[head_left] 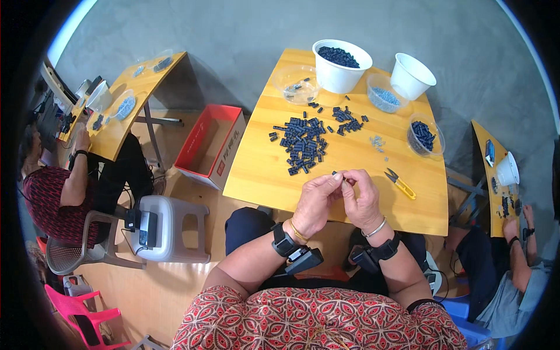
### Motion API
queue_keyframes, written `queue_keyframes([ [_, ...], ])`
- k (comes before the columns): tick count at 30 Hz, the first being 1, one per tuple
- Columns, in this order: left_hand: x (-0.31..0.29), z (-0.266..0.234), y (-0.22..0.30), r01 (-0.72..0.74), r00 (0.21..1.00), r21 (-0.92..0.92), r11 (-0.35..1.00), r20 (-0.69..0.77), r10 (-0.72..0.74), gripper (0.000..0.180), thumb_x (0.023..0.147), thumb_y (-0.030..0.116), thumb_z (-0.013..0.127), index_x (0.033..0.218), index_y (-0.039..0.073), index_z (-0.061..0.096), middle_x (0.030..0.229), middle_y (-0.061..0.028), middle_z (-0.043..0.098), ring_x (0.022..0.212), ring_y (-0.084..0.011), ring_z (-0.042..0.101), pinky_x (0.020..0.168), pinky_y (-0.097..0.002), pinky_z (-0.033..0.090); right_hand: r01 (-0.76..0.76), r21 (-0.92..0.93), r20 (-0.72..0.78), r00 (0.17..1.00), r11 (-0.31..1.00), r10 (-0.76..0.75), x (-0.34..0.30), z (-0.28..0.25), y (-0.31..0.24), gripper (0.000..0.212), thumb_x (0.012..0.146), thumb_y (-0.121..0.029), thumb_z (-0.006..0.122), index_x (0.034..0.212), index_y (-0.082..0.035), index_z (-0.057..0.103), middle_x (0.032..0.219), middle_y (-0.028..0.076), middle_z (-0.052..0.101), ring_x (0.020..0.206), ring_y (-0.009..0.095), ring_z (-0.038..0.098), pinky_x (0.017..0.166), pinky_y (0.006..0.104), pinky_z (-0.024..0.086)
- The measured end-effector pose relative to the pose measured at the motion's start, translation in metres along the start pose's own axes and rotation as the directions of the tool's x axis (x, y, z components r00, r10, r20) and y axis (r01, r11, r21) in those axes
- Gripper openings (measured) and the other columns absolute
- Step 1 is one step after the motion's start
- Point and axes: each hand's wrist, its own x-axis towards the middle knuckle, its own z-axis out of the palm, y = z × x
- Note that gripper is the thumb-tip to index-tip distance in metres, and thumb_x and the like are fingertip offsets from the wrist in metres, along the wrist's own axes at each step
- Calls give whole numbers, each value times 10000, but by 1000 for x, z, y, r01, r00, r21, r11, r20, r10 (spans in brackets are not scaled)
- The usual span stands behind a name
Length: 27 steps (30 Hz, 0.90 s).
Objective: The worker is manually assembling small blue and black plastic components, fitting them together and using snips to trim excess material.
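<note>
One pink chair (87,312) at far left, then a grey stool (166,227) and an open red-and-white box (229,150) beside the wooden surface (254,169). Toward its back, a clear tub (281,88) with a few bits, a white bucket (337,83) of dark pieces, a bowl of pale-blue bits (385,97). Nearer the right fingers (350,191), yellow-handled snips (403,185), blades parted; farther right, a clear bowl (434,153) of dark pieces. Just beyond the left fingers (331,183), a loose heap (303,143), short, blocky, dark blue. Pinched between both sets of fingers, over the near edge: one small dark piece (335,172), mostly hidden.
</note>
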Motion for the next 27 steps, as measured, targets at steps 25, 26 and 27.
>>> queue_keyframes([
  [25,2,-15,7,-192,981,211,958,72,181,178,861,14,535,1025,-16,599,888,-83,630,785,-140,602,785,-322,521,-229,339,76,973,913,216,-4,-9,18,119,853,-19,540,969,-4,525,854,56,563,767,109,544,683,228,448],
  [26,2,-14,7,-202,979,227,953,66,192,175,859,11,537,1020,-16,602,880,-84,631,780,-141,603,778,-319,523,-229,339,77,973,912,216,-3,-10,17,119,853,-19,540,969,-4,525,854,56,563,767,109,544,683,228,448],
  [27,1,-14,7,-211,977,244,946,58,203,173,857,9,539,1015,-16,605,872,-84,632,775,-142,605,770,-316,526,-246,330,94,969,911,228,-3,-10,15,106,851,-15,540,955,-3,524,841,54,562,757,107,542,675,227,449],
])
